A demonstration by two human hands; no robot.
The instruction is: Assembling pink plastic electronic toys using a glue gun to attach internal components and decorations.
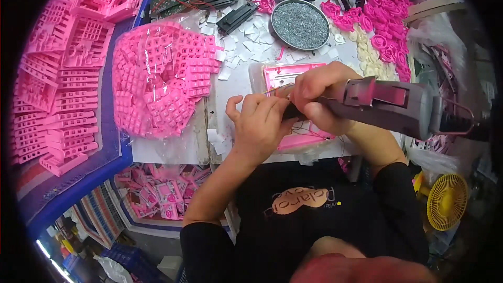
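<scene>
Grips a grey power tool (390, 109) in the right hand (329, 79), close beside the left hand (257, 126), with both over a pink frame (309, 140). Cannot tell the left hand's exact hold. Includes, just beyond the hands, a round bowl (301, 49) full of small grey metal pieces (299, 23); left of the left hand, a clear bag (195, 19) packed with pink parts (167, 73); beside the left forearm (221, 186), a bin (157, 224) of pink pieces (170, 192).

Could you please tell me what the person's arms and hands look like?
The left hand and right hand are bare, without gloves, and the forearms are uncovered. The left sleeve and right sleeve are black and short.
</scene>
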